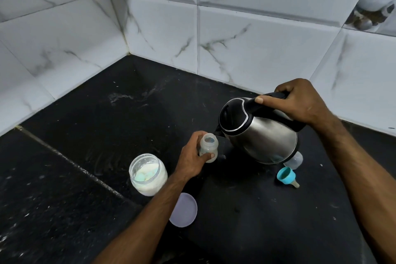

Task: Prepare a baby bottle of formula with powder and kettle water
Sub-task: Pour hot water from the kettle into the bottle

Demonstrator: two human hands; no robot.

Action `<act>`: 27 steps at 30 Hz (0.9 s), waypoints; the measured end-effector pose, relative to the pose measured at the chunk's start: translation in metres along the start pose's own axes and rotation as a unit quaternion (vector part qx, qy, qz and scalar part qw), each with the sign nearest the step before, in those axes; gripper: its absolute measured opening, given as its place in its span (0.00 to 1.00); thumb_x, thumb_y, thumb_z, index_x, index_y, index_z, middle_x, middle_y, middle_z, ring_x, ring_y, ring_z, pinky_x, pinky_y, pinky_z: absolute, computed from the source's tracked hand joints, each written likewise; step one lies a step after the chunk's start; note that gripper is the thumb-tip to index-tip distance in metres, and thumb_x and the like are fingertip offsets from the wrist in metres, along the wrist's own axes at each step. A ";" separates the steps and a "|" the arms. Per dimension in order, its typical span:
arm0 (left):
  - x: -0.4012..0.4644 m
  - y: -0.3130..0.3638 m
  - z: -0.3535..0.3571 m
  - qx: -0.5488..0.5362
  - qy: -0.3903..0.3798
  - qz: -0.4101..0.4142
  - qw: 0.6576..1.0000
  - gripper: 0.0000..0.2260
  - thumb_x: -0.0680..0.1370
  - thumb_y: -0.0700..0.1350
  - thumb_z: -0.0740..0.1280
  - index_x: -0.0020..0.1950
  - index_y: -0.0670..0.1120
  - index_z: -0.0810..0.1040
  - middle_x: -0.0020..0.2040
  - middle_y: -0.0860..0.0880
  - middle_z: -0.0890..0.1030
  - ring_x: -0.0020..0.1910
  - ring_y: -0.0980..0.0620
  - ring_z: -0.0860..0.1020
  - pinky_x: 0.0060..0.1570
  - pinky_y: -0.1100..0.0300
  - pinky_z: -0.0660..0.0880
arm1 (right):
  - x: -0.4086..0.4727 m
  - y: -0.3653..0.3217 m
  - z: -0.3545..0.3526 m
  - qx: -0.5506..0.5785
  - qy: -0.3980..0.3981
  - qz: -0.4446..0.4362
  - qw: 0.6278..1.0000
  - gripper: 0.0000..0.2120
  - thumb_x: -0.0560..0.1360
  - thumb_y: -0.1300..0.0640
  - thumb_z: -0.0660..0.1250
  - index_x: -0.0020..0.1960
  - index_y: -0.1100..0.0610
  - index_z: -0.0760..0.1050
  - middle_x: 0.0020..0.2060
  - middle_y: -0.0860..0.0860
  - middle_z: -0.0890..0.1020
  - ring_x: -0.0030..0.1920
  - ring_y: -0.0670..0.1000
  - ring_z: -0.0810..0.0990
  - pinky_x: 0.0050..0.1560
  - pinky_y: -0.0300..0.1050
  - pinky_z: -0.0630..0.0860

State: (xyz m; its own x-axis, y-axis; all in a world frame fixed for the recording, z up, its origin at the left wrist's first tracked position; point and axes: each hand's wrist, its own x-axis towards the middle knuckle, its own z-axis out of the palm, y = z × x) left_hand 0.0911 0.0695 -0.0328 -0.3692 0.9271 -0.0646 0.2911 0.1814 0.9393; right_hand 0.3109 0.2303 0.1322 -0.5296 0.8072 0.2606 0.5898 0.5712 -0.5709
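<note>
A small translucent baby bottle (211, 147) stands open on the black counter (107, 124), gripped around its side by my left hand (191, 159). My right hand (297, 102) grips the black handle of a steel kettle (263, 133), which is tilted left with its spout at the bottle's mouth. An open clear jar of white powder (147, 174) with a pale blue scoop inside stands to the left of the bottle. The blue bottle ring with its teat (287, 176) lies on its side to the right, below the kettle.
The jar's pale lilac lid (184, 210) lies flat under my left forearm. A clear bottle cap (294, 159) sits partly hidden behind the kettle's base. White marble-look tiled walls (257, 38) meet in a corner behind the counter.
</note>
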 end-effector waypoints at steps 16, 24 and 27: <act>-0.023 -0.015 -0.006 -0.017 0.022 0.010 1.000 0.26 0.69 0.36 0.77 0.60 0.56 0.73 0.56 0.61 0.80 0.58 0.66 0.77 0.57 0.67 0.73 | 0.002 0.002 0.024 0.174 0.130 0.057 0.974 0.45 0.65 0.27 0.70 0.29 0.72 0.64 0.24 0.70 0.68 0.25 0.54 0.64 0.31 0.50 0.64; -0.028 -0.015 -0.006 -0.017 0.023 0.024 0.999 0.26 0.69 0.35 0.76 0.61 0.54 0.73 0.54 0.67 0.80 0.58 0.66 0.77 0.57 0.71 0.72 | 0.016 -0.008 0.076 0.272 0.151 0.108 0.944 0.43 0.68 0.32 0.71 0.30 0.75 0.65 0.24 0.72 0.68 0.26 0.54 0.65 0.29 0.60 0.66; -0.028 -0.015 -0.007 -0.013 0.026 0.021 0.999 0.26 0.69 0.36 0.77 0.61 0.55 0.73 0.55 0.66 0.80 0.59 0.65 0.77 0.58 0.65 0.73 | 0.020 -0.010 0.096 0.303 0.155 0.115 0.933 0.42 0.69 0.33 0.71 0.29 0.74 0.65 0.23 0.67 0.67 0.26 0.54 0.65 0.27 0.60 0.64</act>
State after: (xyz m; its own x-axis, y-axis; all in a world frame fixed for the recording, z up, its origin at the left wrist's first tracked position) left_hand 0.0910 0.0384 -0.0432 -0.4021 0.9156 -0.0075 0.2844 0.1327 0.9495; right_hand 0.2358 0.2265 0.0687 -0.1745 0.9560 0.2359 0.1635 0.2644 -0.9505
